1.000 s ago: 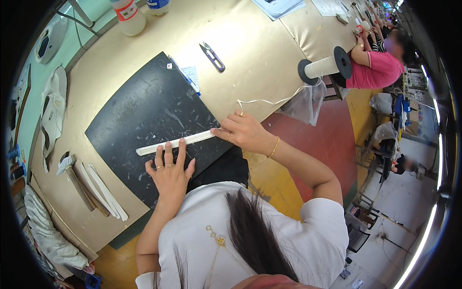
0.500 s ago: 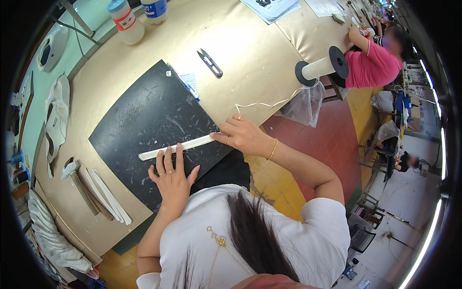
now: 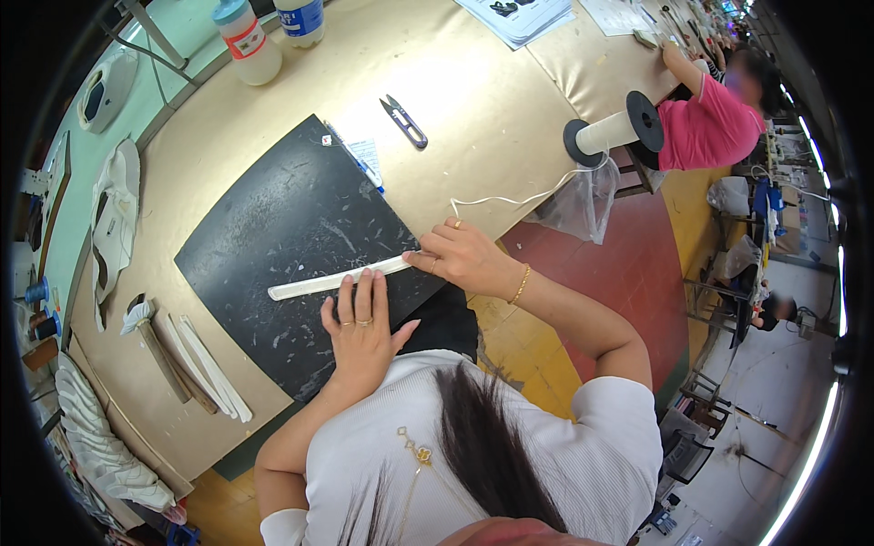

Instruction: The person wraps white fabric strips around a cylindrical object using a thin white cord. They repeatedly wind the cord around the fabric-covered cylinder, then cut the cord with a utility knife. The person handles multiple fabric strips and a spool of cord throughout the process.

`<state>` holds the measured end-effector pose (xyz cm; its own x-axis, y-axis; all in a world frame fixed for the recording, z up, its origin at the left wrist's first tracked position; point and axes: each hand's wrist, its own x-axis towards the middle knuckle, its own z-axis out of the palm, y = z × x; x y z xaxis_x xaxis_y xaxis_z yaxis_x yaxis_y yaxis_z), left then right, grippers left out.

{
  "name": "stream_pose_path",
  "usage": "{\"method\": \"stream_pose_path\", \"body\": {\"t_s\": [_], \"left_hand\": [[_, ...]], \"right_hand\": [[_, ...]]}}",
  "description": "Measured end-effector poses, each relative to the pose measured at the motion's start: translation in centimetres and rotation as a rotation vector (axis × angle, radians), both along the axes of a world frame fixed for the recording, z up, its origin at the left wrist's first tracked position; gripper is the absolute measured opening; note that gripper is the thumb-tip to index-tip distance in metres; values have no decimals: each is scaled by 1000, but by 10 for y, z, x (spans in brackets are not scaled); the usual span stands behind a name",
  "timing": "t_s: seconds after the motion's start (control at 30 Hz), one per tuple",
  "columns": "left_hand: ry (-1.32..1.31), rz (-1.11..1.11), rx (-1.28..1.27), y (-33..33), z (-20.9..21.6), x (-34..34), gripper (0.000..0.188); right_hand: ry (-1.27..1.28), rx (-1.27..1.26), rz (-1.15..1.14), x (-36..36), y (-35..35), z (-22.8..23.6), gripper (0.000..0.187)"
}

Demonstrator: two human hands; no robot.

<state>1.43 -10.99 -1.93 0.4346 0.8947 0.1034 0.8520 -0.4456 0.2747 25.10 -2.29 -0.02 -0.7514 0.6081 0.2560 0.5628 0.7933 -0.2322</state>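
Observation:
A long narrow white strip (image 3: 339,280) lies slantwise on the black cutting mat (image 3: 273,218). My left hand (image 3: 362,332) rests flat with spread fingers, its fingertips pressing on the strip's near edge about midway along. At the strip's right end, my right hand (image 3: 462,258) has closed fingers, with the index finger and thumb down at the strip. A narrow white tape (image 3: 510,198) runs from the spool (image 3: 605,133) on the right into this hand. The tape's end is hidden under the fingers.
Thread snips (image 3: 403,121) and a pen (image 3: 360,162) on paper lie beyond the mat. More white strips (image 3: 208,369) and a hammer (image 3: 164,355) lie at left. Two bottles (image 3: 248,45) stand at the back. A co-worker in pink (image 3: 715,123) sits at the far right.
My left hand has slid right along the strip, closer to my right hand. My right hand stays at the strip's right end. The whole view has shifted slightly.

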Motion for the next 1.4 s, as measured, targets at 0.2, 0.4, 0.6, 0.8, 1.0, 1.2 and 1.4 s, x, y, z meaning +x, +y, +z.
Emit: {"method": "stream_pose_path", "body": {"t_s": [0.2, 0.4, 0.6, 0.8, 1.0, 1.2, 1.4], "left_hand": [[54, -73, 75, 11, -5, 16, 89], [61, -76, 90, 15, -10, 18, 88], [85, -50, 79, 19, -2, 14, 83], [109, -2, 30, 18, 3, -7, 83], [169, 80, 17, 11, 7, -30, 84], [70, 157, -21, 23, 27, -31, 85], [-145, -196, -113, 25, 16, 1, 71]], "right_hand": [[8, 24, -8, 0, 0, -4, 25], [-10, 14, -12, 1, -2, -5, 23], [-26, -18, -18, 1, -2, -1, 23], [-47, -26, -4, 2, -2, -2, 24], [-29, -34, 1, 0, -3, -3, 25], [26, -65, -6, 1, 0, -4, 30], [-74, -66, -17, 0, -1, 1, 28]]}}
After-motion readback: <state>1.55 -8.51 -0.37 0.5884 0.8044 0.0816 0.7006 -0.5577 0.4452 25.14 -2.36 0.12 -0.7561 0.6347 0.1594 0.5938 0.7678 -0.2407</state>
